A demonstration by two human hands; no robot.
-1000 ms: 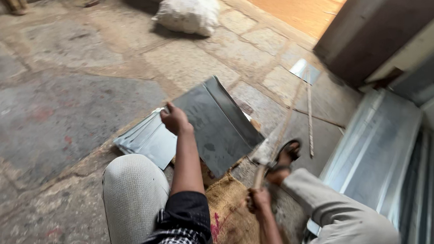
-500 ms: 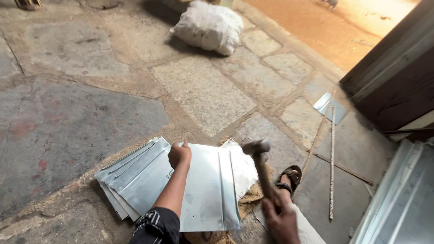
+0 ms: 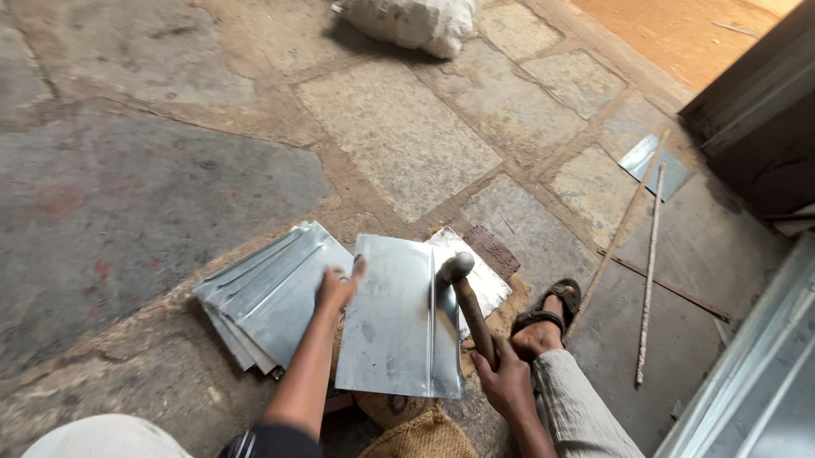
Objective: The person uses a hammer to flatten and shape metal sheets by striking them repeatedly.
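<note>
A shiny metal sheet lies flat on the stone floor in front of me. My left hand rests on its left edge, fingers pointing forward. My right hand grips the wooden handle of a hammer. The hammer's metal head touches the raised fold along the sheet's right side. A stack of similar folded sheets lies just left of my left hand. More sheet metal sticks out from under the hammer head.
A burlap sack lies under the sheet near my legs, and my sandalled foot rests to the right. Thin rods and a small metal piece lie further right. Corrugated sheets lean at the right edge. A white sack sits ahead.
The sheet, tilted up in my left hand a second ago, now lies flat. The hammer has come down from a raised position onto the sheet's right fold.
</note>
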